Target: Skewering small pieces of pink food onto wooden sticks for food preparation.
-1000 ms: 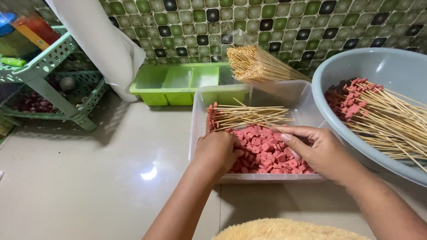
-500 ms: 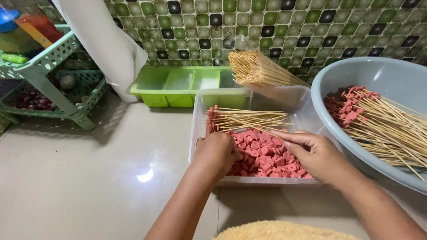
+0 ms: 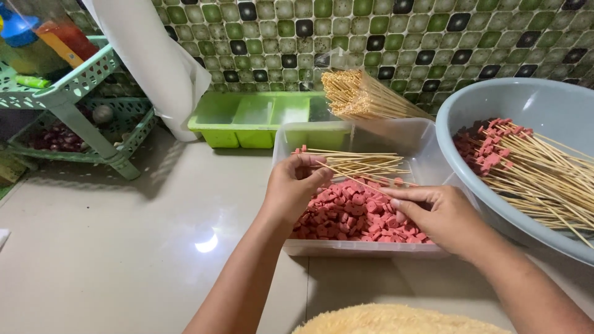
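A bare skewer (image 3: 346,175), lifted since a moment ago, is pinched by the left hand (image 3: 296,185) over the tray's (image 3: 365,248) near edge, while sausage pieces (image 3: 352,213) are picked by the right hand's (image 3: 442,213) closed fingertips.

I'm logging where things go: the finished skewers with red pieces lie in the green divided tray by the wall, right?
Not quite. The head view shows the finished skewers lying in the grey round basin on the right; the green divided tray by the wall looks empty.
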